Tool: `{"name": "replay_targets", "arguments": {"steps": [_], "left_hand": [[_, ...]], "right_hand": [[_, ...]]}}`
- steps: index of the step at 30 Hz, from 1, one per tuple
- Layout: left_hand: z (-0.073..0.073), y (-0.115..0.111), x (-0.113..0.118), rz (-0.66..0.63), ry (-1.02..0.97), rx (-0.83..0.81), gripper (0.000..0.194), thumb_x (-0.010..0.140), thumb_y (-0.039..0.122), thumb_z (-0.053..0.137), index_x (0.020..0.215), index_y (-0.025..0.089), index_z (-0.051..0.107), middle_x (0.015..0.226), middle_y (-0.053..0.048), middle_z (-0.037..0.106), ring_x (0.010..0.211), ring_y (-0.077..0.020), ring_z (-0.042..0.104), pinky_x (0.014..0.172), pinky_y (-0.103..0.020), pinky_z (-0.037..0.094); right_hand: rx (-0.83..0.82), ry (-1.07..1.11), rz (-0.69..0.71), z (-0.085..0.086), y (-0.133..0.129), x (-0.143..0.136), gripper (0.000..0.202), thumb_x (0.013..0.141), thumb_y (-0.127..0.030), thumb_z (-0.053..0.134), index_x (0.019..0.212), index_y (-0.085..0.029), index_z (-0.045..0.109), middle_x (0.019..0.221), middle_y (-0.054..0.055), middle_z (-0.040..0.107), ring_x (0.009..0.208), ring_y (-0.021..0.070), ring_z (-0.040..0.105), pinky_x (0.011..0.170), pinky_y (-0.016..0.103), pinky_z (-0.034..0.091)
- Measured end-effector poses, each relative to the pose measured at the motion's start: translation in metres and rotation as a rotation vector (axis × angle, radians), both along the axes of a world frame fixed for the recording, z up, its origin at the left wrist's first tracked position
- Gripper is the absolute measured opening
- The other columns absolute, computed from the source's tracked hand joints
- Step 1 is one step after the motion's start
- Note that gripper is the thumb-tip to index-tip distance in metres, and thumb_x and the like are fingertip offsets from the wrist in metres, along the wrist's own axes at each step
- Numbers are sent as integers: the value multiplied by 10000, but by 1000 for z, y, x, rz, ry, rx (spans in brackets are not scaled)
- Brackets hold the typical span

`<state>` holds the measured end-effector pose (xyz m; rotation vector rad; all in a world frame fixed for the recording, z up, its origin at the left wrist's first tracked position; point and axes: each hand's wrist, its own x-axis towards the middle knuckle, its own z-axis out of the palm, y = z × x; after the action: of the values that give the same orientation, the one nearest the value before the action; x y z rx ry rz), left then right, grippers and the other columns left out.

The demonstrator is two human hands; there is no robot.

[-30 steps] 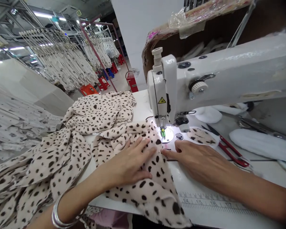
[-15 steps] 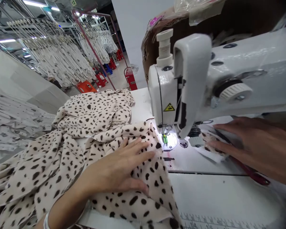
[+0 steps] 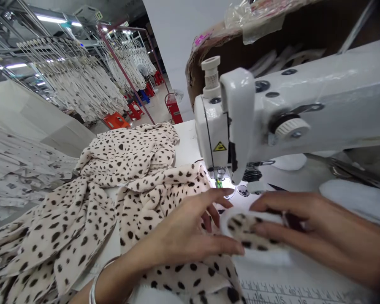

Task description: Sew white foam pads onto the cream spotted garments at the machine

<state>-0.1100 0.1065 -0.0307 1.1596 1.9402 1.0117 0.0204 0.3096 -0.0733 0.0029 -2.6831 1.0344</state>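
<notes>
My right hand [image 3: 316, 232] pinches a small spotted fabric piece [image 3: 240, 230] with a white layer around it, blurred by motion. Something dark red [image 3: 294, 221] shows between that hand's fingers, and a dark pointed tip [image 3: 276, 187] sticks out behind them; its kind is partly hidden. Fingers apart, my left hand [image 3: 190, 228] hovers at the left edge of the small piece, over a large spotted plush cloth [image 3: 152, 202]. The sewing machine [image 3: 213, 131] stands just beyond both hands, its lit needle area and green presser foot [image 3: 219, 183] close to my left fingertips.
More spotted cloth [image 3: 126, 152] is heaped at the left. A ruler scale [image 3: 272, 293] runs along the table's front edge. Scissors [image 3: 348, 169] and a white piece [image 3: 357, 198] lie at the right. Behind the machine is a cardboard box [image 3: 191, 76]; garments hang on racks [image 3: 79, 84] beyond.
My right hand has brought the small spotted piece from beside the machine toward the front centre. My left hand has lifted off the large cloth and moved right toward it.
</notes>
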Motion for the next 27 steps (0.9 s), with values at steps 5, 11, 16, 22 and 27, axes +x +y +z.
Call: {"name": "replay_targets", "arguments": {"steps": [5,11,16,22,27], "left_hand": [[1,-1,0,105,-277,-79,185,799,263,707,925,144,646,780,-12,636,589,-102,581,522,-215,512],[4,-23,-22,248,-303,-192,279,787,376,701,901,158,569,773,-10,611,654,-153,625,565,-265,526],[3,-30,-23,55,174,-430,216,827,385,669,825,172,639,854,-20,612,778,-164,556,677,-265,439],[-6,-26,-20,21,72,-409,186,819,341,693,944,210,649,778,25,604,700,-134,524,619,-231,397],[-9,-22,-24,98,35,-339,120,792,281,715,859,190,676,799,19,608,700,-124,525,626,-227,395]], "right_hand": [[-256,61,-1,2,-22,-2,204,922,-441,556,1007,-293,668,862,1,702,668,144,658,483,195,504],[119,269,115,-17,-30,4,189,979,-214,445,957,-215,633,793,-2,634,637,111,586,561,232,453],[370,356,354,-34,-53,13,265,997,-158,350,980,-168,614,693,-9,558,585,125,517,546,269,389],[338,396,323,-41,-59,12,305,985,-127,312,926,-188,605,723,9,599,627,129,543,606,251,414],[333,398,297,-39,-57,12,305,955,-113,313,935,-184,609,712,15,609,626,140,546,610,267,425]]}}
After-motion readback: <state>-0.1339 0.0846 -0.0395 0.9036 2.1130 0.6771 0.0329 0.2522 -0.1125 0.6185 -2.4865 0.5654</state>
